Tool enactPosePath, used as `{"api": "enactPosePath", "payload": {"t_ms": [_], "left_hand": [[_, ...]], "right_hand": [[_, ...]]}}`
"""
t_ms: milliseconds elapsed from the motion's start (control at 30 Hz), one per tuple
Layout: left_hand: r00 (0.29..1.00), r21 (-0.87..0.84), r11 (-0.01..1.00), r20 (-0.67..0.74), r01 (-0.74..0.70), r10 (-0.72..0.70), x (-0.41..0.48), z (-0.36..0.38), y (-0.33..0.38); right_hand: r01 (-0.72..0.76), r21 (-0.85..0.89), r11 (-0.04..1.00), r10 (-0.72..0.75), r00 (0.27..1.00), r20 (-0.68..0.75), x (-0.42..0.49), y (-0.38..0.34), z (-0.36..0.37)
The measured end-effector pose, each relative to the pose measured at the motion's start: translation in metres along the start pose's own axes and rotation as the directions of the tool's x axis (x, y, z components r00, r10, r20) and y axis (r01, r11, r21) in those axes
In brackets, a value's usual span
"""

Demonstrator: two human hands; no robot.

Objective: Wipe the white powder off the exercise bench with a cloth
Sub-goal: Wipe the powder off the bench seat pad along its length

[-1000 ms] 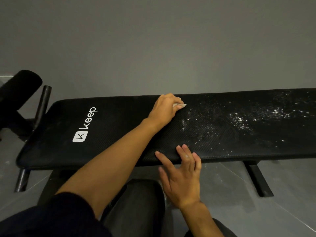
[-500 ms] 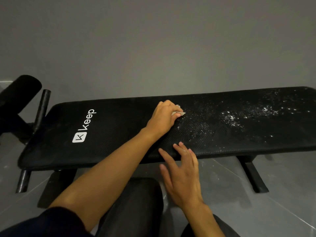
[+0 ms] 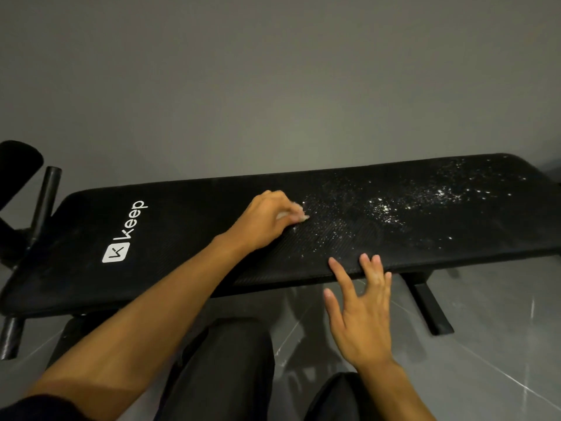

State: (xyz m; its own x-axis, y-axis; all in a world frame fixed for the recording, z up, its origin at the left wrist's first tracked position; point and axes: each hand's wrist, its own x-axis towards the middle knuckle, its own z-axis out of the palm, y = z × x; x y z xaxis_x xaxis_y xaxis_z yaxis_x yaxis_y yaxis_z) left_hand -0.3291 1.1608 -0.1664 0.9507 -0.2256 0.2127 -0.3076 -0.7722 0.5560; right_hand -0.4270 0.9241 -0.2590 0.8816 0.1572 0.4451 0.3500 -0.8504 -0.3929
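Observation:
A long black padded exercise bench (image 3: 188,238) with a white "Keep" logo runs across the view. White powder (image 3: 385,208) is scattered over its right half, thickest near the middle right. My left hand (image 3: 264,220) rests on the pad near its middle, fingers closed on a small white cloth (image 3: 299,214); only a pale edge of it shows past the fingers, right at the powder's left border. My right hand (image 3: 361,311) is open with fingers spread at the bench's near edge, its fingertips over the pad.
A grey wall stands close behind the bench. Black foam rollers and a metal bar (image 3: 42,205) stick up at the left end. A black bench foot (image 3: 428,308) rests on the grey tiled floor at the right. My dark-trousered knees (image 3: 224,369) are below the bench.
The view has shifted, showing more of the bench's right end. My right hand has slid right along the near edge and lifted slightly. My left hand stays with the cloth at the powder's edge.

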Motion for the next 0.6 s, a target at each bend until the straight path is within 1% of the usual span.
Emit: {"api": "enactPosePath", "payload": {"t_ms": [67,133,200,300,333,400,500,567,600], "left_hand": [[0.991,-0.009,0.996,0.103,-0.085,0.085,-0.026,-0.006,0.002],[0.981,-0.006,0.990,0.140,-0.138,0.138,-0.045,-0.008,0.002],[0.986,-0.011,0.991,0.099,-0.133,0.133,-0.044,-0.004,0.000],[0.997,0.022,0.998,-0.034,-0.064,0.065,-0.028,0.005,0.003],[0.997,0.039,0.998,-0.058,-0.055,0.057,-0.026,0.007,0.005],[0.994,0.058,0.993,-0.029,-0.101,0.103,-0.035,0.010,0.009],[0.970,0.039,0.970,0.039,-0.240,0.239,-0.065,0.009,0.015],[0.968,0.051,0.967,0.044,-0.249,0.247,-0.068,0.007,0.012],[0.974,0.068,0.971,0.019,-0.228,0.227,-0.063,0.007,0.010]], "right_hand": [[0.010,-0.007,1.000,-0.010,1.000,-0.004,-0.001,0.001,0.003],[0.017,-0.011,1.000,-0.018,1.000,-0.015,0.000,0.002,0.005],[0.010,-0.025,1.000,-0.011,0.999,-0.030,0.002,0.002,0.007],[0.000,-0.043,0.999,-0.002,0.999,-0.035,0.004,-0.001,0.007],[0.001,-0.047,0.999,-0.003,0.999,-0.034,0.004,-0.002,0.006],[0.006,-0.045,0.999,-0.007,0.999,-0.037,0.004,-0.001,0.005],[0.003,-0.033,0.999,-0.005,0.999,-0.053,0.003,-0.001,0.005],[-0.014,-0.023,1.000,0.012,0.998,-0.059,0.003,-0.003,0.006],[-0.021,-0.014,1.000,0.020,0.998,-0.064,0.004,-0.004,0.006]]}}
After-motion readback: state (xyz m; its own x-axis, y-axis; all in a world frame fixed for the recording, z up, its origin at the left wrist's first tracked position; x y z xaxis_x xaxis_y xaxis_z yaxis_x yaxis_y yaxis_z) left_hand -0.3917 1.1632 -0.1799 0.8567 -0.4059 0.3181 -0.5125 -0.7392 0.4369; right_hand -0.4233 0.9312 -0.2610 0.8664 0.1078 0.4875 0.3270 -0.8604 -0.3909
